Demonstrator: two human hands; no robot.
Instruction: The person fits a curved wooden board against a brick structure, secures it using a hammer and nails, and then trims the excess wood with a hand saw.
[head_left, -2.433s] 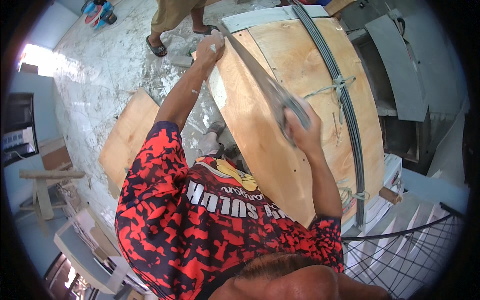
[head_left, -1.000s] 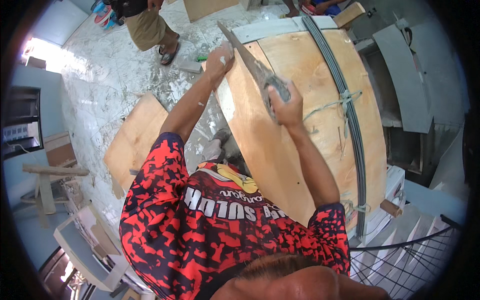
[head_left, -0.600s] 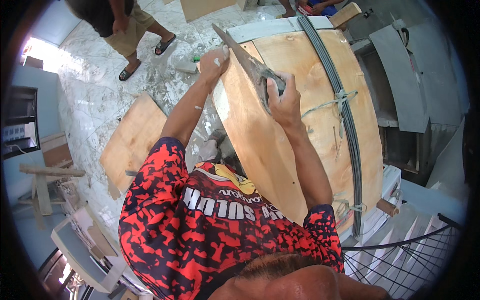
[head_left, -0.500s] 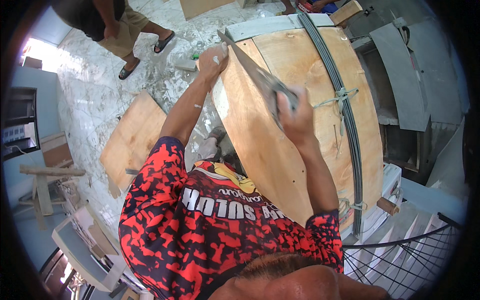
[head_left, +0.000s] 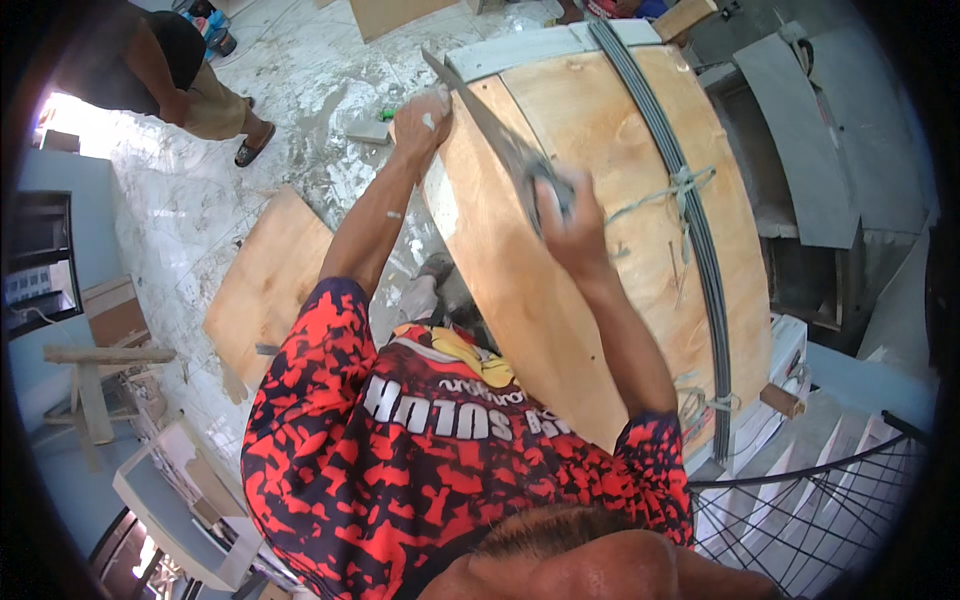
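Observation:
A handsaw [head_left: 492, 122] lies along the plywood board [head_left: 490, 250], its blade slanting from the far left corner toward me. Closed round the saw's grip is my right hand [head_left: 572, 215], slightly blurred. My left hand [head_left: 422, 120] is closed over the board's far left corner, close beside the blade tip. This board rests on a larger plywood sheet [head_left: 600, 110], whose right part carries a bundle of thin grey strips [head_left: 660, 120] bound with pale green cord [head_left: 684, 182]. Whether the teeth bite into the wood is hard to see.
Another person [head_left: 180, 80] stands at the upper left. A loose plywood piece [head_left: 268, 290] lies on the stained tile floor to my left. Wood scraps [head_left: 95, 395] are piled at the far left. A black wire frame [head_left: 820, 500] is at lower right, grey panels [head_left: 800, 130] at upper right.
My right hand and the saw have shifted a little up and left along the board. My left hand keeps its hold. The other person has moved left.

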